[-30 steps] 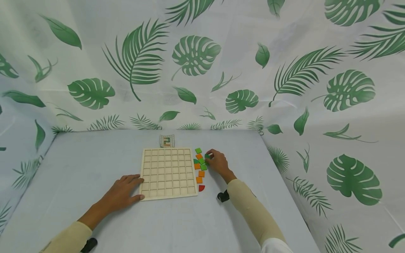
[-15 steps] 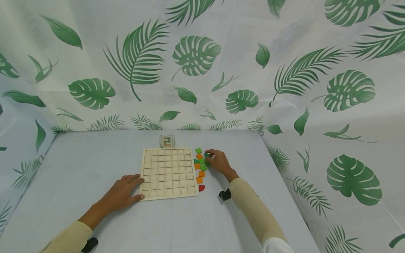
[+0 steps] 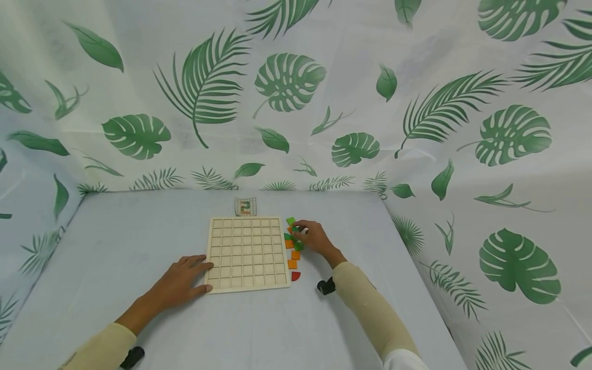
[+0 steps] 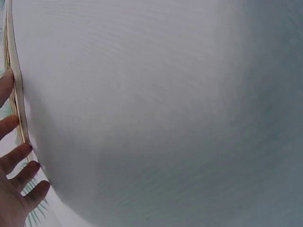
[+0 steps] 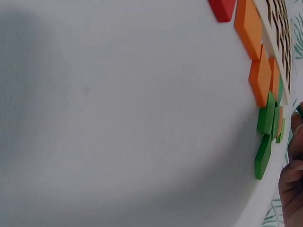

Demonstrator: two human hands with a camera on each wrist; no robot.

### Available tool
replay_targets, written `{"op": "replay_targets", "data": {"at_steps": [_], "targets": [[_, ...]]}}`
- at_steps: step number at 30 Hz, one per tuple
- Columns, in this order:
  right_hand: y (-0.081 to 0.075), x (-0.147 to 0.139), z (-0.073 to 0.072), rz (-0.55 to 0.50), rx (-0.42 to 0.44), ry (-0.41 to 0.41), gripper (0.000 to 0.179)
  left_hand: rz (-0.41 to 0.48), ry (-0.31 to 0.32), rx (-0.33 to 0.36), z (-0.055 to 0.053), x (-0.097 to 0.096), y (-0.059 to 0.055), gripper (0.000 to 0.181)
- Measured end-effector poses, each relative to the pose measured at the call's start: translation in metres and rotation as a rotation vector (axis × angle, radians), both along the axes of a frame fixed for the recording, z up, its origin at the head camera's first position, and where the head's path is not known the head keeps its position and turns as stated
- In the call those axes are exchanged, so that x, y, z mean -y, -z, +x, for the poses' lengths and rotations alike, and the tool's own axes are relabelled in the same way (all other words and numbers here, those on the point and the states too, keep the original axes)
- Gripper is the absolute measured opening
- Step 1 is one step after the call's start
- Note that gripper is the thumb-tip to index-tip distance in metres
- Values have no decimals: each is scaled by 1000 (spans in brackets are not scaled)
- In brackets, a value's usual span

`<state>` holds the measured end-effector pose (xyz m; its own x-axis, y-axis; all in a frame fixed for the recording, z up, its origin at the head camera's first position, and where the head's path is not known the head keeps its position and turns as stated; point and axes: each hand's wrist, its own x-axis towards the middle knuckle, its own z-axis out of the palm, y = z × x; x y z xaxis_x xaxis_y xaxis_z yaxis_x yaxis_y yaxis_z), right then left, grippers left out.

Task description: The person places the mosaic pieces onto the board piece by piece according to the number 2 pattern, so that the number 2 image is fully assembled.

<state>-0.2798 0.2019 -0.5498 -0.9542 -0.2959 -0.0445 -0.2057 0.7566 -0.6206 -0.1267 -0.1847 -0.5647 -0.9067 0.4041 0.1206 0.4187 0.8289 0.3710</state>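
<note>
A pale wooden grid board (image 3: 250,289) with square cells lies on the table in the head view. My left hand (image 3: 180,280) rests at its left edge, fingers spread; the left wrist view shows those fingertips (image 4: 16,153) along the board's side. Right of the board, my right hand (image 3: 316,237) pinches a small dark green tile (image 5: 299,109) between thumb and fingers, close over the loose tiles. Beneath and around it lie a light green tile (image 3: 290,221), orange tiles (image 3: 292,264) and a red quarter-circle tile (image 3: 296,276). The hand hides some of the tiles.
A small pattern card (image 3: 245,206) with an orange and green figure lies behind the board. The white table (image 3: 231,329) is backed by a leaf-print curtain (image 3: 287,128). Another green tile (image 5: 263,158) lies at the near end of the row in the right wrist view.
My right hand has moved slightly left over the loose tiles, with the dark green tile between its fingers. My left hand stays at the board's edge.
</note>
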Motion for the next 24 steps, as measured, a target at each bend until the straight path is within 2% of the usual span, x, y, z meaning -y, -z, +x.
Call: {"op": "replay_targets", "data": {"at_steps": [8, 18, 24], "targets": [[-3, 16, -2, -64, 4, -55, 28, 2, -9, -23, -1, -2, 2, 52], [-6, 35, 0, -129, 44, -111, 30, -18, -55, 14, -2, -5, 1, 51], [-6, 44, 0, -122, 35, -145, 29, -20, -66, 11, -1, -7, 0, 51]]}}
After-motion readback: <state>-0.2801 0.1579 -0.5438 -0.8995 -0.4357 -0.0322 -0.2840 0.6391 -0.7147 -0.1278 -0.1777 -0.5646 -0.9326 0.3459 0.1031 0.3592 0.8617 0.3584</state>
